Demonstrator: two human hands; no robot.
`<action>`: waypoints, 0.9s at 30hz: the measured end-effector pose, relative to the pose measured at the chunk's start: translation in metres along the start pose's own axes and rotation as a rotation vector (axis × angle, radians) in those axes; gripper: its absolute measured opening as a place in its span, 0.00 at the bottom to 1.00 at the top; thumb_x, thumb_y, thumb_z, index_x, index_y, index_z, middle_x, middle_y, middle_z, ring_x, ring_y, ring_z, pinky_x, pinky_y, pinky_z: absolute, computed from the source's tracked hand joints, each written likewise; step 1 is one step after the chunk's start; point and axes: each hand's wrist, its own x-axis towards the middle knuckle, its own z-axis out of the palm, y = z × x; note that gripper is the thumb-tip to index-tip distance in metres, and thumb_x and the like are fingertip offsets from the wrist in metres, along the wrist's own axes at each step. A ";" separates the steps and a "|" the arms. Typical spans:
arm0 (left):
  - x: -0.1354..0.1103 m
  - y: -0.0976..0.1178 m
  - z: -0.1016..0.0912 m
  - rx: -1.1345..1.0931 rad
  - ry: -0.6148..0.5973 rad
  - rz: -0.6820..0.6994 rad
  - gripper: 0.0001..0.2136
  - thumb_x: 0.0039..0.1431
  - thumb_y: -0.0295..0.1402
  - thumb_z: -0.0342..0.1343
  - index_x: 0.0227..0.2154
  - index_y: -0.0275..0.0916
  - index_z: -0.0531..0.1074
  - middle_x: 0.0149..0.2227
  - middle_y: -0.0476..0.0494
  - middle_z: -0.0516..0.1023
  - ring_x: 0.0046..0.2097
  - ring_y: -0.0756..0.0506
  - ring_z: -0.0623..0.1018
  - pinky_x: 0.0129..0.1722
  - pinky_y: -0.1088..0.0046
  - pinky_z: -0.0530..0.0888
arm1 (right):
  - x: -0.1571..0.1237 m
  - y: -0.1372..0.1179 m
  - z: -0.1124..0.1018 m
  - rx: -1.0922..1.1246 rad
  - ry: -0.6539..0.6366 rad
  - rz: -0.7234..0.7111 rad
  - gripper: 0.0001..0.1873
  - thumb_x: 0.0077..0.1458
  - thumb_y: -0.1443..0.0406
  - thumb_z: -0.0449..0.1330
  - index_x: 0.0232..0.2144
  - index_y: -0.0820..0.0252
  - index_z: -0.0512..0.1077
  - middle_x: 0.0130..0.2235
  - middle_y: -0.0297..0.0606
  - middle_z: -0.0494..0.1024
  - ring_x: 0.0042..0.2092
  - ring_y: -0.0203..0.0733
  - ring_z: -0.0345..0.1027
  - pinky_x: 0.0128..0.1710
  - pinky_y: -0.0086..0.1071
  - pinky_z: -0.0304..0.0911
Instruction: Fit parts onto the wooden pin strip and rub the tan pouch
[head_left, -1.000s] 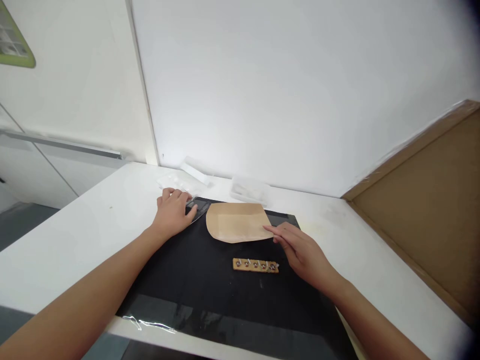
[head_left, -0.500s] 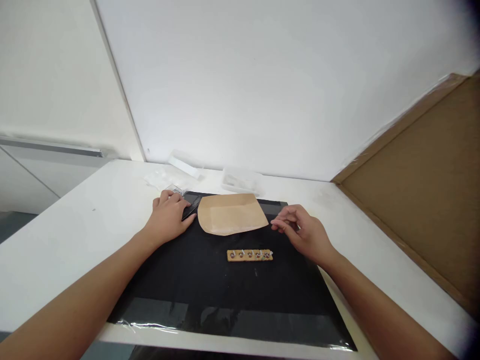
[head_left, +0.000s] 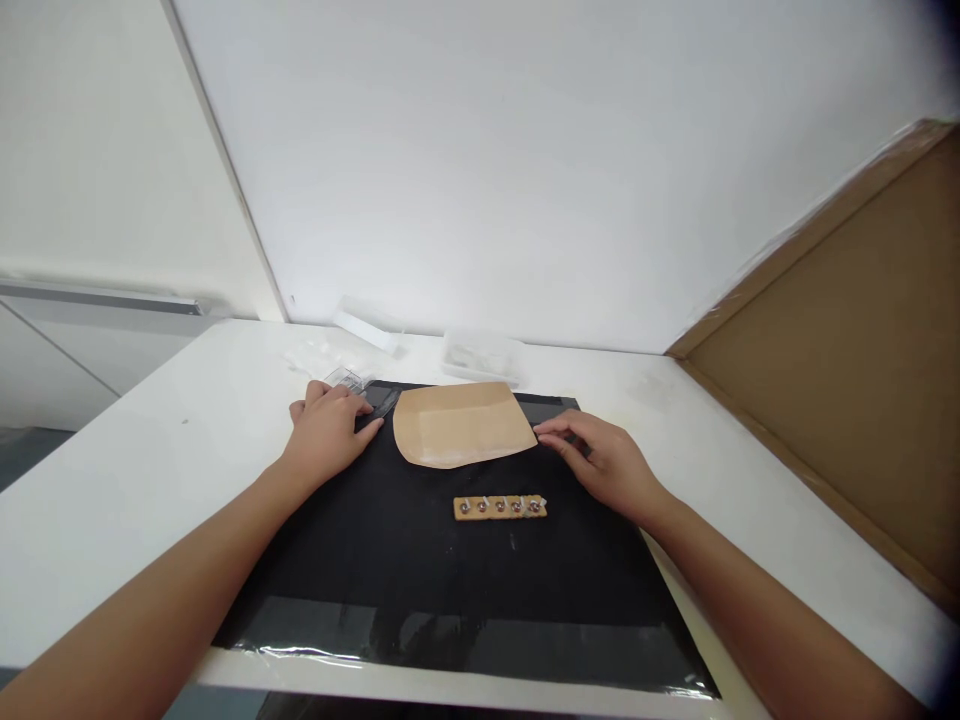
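Observation:
A tan leather-like piece (head_left: 461,425) with a rounded left end lies at the far side of a black mat (head_left: 420,570). Below it lies a small tan strip (head_left: 499,507) set with several metal studs. My left hand (head_left: 328,432) rests flat on the mat's far left corner, fingers spread, just left of the tan piece. My right hand (head_left: 600,460) lies on the mat with fingers stretched toward the tan piece's right edge, fingertips at or almost at it. Neither hand holds anything.
The mat sits on a white table (head_left: 135,460) against a white wall. Clear plastic trays (head_left: 484,357) and a clear bag (head_left: 330,352) lie behind the mat. A brown board (head_left: 847,380) wrapped in film leans at the right.
My right hand lifted off the tan piece's right edge half a second ago and has come back down beside it with fingers stretched. The view shifted slightly; my left hand stayed put.

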 end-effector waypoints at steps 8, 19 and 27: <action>-0.001 -0.004 0.003 0.044 0.044 0.081 0.14 0.67 0.42 0.53 0.41 0.39 0.79 0.43 0.33 0.79 0.52 0.28 0.68 0.46 0.50 0.72 | 0.000 0.006 0.004 0.058 -0.012 0.102 0.13 0.69 0.55 0.56 0.46 0.53 0.77 0.41 0.40 0.81 0.32 0.41 0.74 0.32 0.37 0.71; 0.004 -0.006 0.005 0.065 0.077 0.162 0.18 0.72 0.38 0.42 0.35 0.38 0.76 0.37 0.34 0.78 0.44 0.34 0.70 0.51 0.50 0.70 | 0.003 0.024 0.000 -0.113 0.039 0.159 0.11 0.65 0.56 0.59 0.37 0.53 0.78 0.39 0.39 0.84 0.37 0.47 0.78 0.38 0.40 0.71; 0.004 0.000 0.002 0.032 0.084 0.169 0.18 0.74 0.38 0.40 0.37 0.38 0.74 0.35 0.35 0.79 0.43 0.35 0.71 0.51 0.51 0.70 | 0.000 0.043 -0.002 -0.340 -0.016 0.151 0.13 0.67 0.57 0.55 0.32 0.54 0.72 0.40 0.40 0.81 0.43 0.50 0.75 0.40 0.41 0.67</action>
